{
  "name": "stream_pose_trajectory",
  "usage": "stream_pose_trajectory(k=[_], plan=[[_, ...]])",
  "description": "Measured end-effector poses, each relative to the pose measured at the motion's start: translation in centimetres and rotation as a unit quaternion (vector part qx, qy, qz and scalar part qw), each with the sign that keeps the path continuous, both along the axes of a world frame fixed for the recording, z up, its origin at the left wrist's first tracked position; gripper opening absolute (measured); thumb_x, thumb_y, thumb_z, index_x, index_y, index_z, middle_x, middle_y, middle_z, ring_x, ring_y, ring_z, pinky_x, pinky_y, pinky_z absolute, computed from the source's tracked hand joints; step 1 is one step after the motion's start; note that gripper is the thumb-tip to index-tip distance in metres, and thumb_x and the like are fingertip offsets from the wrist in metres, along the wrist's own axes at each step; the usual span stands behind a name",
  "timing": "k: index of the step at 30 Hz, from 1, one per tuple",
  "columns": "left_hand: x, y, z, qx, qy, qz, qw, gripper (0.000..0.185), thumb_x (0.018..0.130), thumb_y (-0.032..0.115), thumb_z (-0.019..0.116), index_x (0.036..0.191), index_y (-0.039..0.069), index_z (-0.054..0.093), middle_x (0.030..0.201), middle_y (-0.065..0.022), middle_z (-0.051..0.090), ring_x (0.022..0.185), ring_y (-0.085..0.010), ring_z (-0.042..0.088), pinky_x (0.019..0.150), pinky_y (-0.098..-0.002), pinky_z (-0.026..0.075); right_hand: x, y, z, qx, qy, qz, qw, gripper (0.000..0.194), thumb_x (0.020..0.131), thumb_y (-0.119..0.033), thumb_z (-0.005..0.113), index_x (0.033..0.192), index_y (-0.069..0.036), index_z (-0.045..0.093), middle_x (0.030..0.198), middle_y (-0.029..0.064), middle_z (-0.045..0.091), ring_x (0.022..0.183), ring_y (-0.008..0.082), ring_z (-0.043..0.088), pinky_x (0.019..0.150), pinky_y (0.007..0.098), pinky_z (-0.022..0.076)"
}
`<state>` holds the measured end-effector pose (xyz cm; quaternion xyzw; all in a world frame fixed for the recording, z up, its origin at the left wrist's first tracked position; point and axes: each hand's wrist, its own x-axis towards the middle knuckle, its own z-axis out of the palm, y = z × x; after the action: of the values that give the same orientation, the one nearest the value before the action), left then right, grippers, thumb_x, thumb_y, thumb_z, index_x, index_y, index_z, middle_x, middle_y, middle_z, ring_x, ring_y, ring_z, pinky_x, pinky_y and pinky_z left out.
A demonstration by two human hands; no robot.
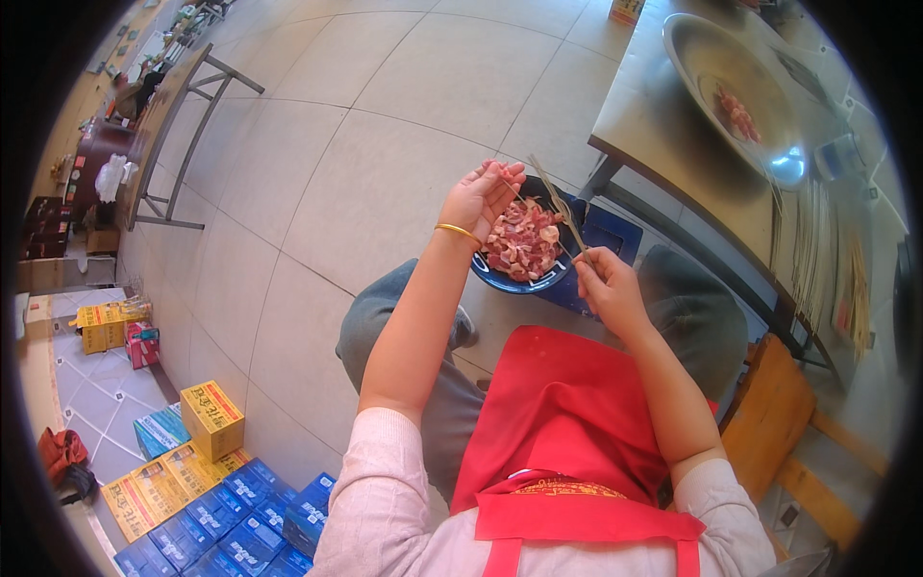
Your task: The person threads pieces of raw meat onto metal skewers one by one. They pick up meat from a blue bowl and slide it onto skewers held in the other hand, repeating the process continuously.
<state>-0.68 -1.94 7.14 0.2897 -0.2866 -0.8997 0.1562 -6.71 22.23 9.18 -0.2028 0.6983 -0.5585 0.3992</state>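
Note:
My left hand (479, 198) is raised over the far left rim of a dark blue bowl (520, 285), palm up. Between its thumb and fingers is a small piece of raw meat (507, 172). My right hand (611, 290) grips several thin skewers (554, 189) near the bowl's right side. One skewer slants across the bowl toward the meat in my left hand; whether its tip has pierced that piece is too small to tell. Chopped raw meat (523, 238), pink with pale fat, fills the bowl. Beneath the bowl is a blue box or stand (609, 234).
On the metal table (634, 108) at right stands a large metal basin (692, 43) with skewered meat (737, 114) inside. Bundles of skewers (811, 245) lie near it. A wooden chair (768, 411) is at my right. Stacked cartons (216, 512) occupy the lower left floor. A person (130, 94) sits far off.

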Motion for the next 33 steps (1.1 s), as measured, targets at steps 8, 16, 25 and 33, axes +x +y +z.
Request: stream_pose_trajectory(k=[8,16,25,33], plan=[[-0.2,0.7,-0.3,0.0,-0.002,0.041,0.999,0.009,0.092,0.011,0.06,0.098,0.005,0.059,0.11,-0.0179,0.065,0.098,-0.0249,0.066,0.086,-0.0321,0.055,0.0,0.0,-0.1,0.002,0.017,-0.006,1.0,0.011,0.095,-0.011,0.054,0.096,0.0,0.057,0.064,0.0009,0.054,0.049,0.0045,0.043,0.045,0.0212,0.0329],[-0.2,1.5,-0.6,0.012,-0.01,0.043,0.999,0.018,0.094,0.012,0.057,0.107,0.0,0.059,0.111,-0.0156,0.065,0.101,-0.0229,0.065,0.087,-0.0306,0.054,0.3,0.1,-0.5,-0.002,0.077,-0.011,0.997,0.009,0.093,-0.007,0.055,0.093,0.002,0.056,0.063,0.0017,0.053,0.056,0.0064,0.048,0.053,0.0221,0.038],[0.0,1.7,-0.2,0.022,-0.011,0.021,0.999,0.02,0.094,0.012,0.057,0.107,-0.003,0.058,0.111,-0.0165,0.065,0.099,-0.0221,0.065,0.087,-0.0291,0.055,0.4,0.0,-0.7,-0.011,0.086,-0.014,0.996,0.008,0.093,-0.006,0.055,0.093,0.002,0.056,0.062,0.0014,0.052,0.056,0.0063,0.048,0.052,0.0222,0.0377],[-0.1,2.1,0.1,0.003,-0.033,0.007,0.999,0.019,0.092,0.011,0.059,0.104,-0.003,0.057,0.109,-0.0176,0.065,0.099,-0.024,0.066,0.085,-0.0287,0.056,0.2,0.0,-1.1,-0.022,0.072,-0.015,0.997,0.007,0.093,-0.006,0.056,0.093,0.002,0.056,0.063,0.0006,0.052,0.056,0.0057,0.047,0.052,0.0212,0.0369]])
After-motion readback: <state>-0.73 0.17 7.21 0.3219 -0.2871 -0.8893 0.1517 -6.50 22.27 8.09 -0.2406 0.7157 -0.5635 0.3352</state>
